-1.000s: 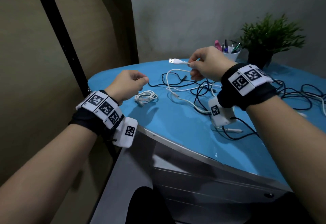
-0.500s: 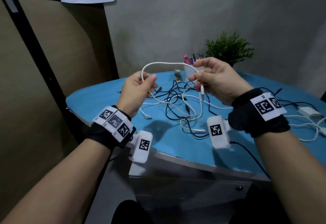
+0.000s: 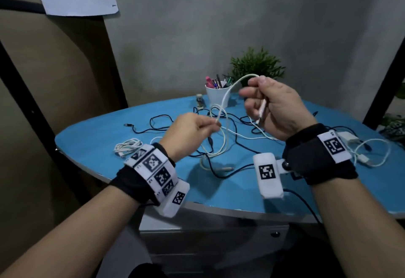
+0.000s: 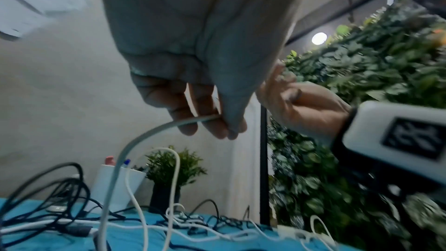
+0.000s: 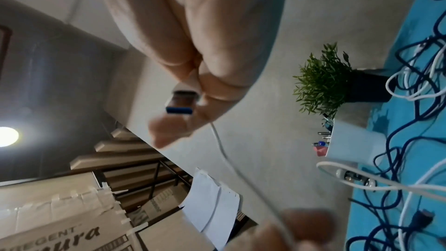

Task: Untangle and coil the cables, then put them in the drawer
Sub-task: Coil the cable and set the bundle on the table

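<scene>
A white USB cable arcs between my two raised hands above the blue table. My right hand grips its plug end, and the USB plug sticks out of the fist in the right wrist view. My left hand pinches the same white cable lower down between thumb and fingers. The rest of it hangs into a tangle of black and white cables on the table. A coiled white cable lies at the left. Grey drawers sit under the tabletop, closed.
A white pen cup and a small potted plant stand at the table's back. A white charger with its cable lies at the right. A small figurine stands near the cup. A black frame post rises at left.
My right hand has lifted the plug end higher and turned it into the fist. My left hand has dropped lower along the cable, so the loop between them is now a slanting arc.
</scene>
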Motion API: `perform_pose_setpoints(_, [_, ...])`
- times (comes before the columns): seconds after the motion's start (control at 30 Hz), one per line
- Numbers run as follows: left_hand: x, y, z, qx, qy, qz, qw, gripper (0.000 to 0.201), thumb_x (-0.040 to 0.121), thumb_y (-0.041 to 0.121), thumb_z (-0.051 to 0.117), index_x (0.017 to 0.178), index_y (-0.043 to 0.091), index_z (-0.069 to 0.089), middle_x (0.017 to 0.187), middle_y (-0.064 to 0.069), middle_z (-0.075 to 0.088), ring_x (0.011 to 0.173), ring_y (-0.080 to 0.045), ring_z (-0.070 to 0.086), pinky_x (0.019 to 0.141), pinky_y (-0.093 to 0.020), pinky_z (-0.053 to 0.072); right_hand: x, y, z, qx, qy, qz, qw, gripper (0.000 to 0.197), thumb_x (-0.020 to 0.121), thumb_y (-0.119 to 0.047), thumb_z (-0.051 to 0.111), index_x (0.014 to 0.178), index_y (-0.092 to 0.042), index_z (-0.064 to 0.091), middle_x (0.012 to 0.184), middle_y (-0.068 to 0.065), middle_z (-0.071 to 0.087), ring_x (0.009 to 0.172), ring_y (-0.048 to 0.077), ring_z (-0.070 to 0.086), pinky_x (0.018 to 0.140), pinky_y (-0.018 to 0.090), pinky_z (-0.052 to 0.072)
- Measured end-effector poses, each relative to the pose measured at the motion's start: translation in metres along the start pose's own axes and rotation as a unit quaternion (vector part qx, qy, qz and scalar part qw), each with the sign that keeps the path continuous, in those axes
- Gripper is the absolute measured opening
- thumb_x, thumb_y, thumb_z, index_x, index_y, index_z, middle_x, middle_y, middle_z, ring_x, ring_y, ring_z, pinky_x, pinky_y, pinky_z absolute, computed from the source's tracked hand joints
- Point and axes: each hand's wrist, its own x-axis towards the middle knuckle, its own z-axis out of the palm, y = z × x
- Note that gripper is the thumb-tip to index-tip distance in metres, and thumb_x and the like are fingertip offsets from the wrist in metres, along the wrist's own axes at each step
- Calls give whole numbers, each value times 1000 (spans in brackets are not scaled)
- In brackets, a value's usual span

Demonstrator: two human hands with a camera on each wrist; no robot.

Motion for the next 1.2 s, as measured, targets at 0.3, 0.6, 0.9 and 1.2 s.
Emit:
perform_pose_setpoints(0.3, [-7,4,20,190,-172,35,966,7,89,19,60,88,22,67,85,6,67,73,-9,60,65,-22,44,14,7,-21,-142,146,-85,975,24,100,-11,38,107,-16,60,110,1,59,93,10,58,75,26,51])
perform_pose_setpoints(0.6, [19,10,1,51,33,63,996,7,92,17,58,87,22,60,67,11,55,53,5,48,55,-12,37,3,18,-25,-536,0,6,844,25,101,-15,35,110,-7,56,91,3,60,64,1,61,64,16,45])
perform_pose_setpoints(0.9, [43,2,-36,110,130,89,981,16,89,20,63,102,25,70,100,4,55,88,-10,54,82,-17,37,-10,21,-23,-369,-113,42,921,46,98,-38,41,74,-4,61,49,-2,25,44,13,23,46,24,21])
perform_pose_setpoints(1.2, [17,-6,10,45,-108,-8,993,27,93,4,45,105,22,62,92,-5,65,75,-13,70,74,-33,58,0,15,-11,-93,-25,27,995,36,102,-30,31,76,-13,49,68,6,67,38,13,45,48,24,30])
